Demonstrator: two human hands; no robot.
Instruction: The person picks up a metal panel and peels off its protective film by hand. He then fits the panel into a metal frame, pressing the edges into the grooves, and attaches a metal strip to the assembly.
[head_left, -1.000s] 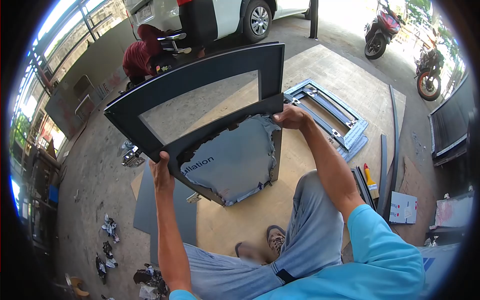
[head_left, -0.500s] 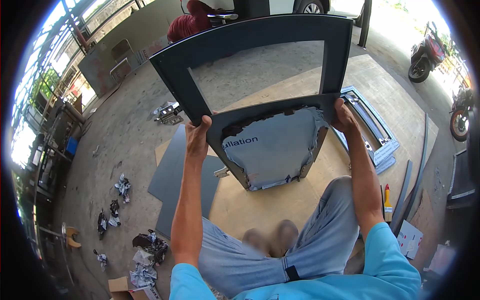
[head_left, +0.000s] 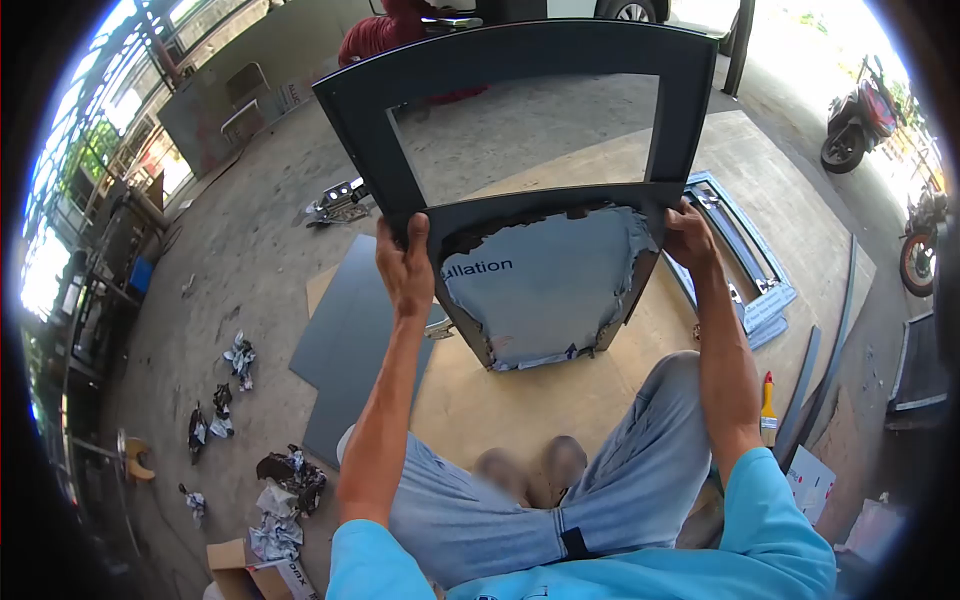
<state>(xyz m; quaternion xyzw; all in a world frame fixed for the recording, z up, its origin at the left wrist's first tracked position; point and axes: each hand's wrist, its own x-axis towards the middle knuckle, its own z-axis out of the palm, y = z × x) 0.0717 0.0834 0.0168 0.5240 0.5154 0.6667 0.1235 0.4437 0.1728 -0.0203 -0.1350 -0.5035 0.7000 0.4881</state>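
Upright before me stands a dark grey door-like panel (head_left: pixel 520 52) with a curved top edge and a large rectangular opening in its upper half. Torn protective film (head_left: pixel 540 290), partly lettered "ullation", covers much of its lower face. My left hand (head_left: pixel 405 262) is closed on the left edge just below the opening, thumb on the near face. At the same height on the right edge, my right hand (head_left: pixel 690 238) grips the panel, with its fingers partly hidden behind. The panel's bottom end rests low, between my knees and the plywood sheet (head_left: pixel 480 405).
Grey sheets (head_left: pixel 350 350) lie at left; a blue-edged frame (head_left: pixel 740 250), long strips (head_left: pixel 800 385) and a yellow-handled brush (head_left: pixel 768 410) are at right. Metal hinges (head_left: pixel 338 203), crumpled wrapping (head_left: pixel 280 500) and an opened carton (head_left: pixel 235 570) sit on the floor. A person in red (head_left: pixel 380 40) is behind.
The panel has tilted or shifted slightly right and up in view. My left hand has moved a little with it, more of its back showing. Both hands keep hold.
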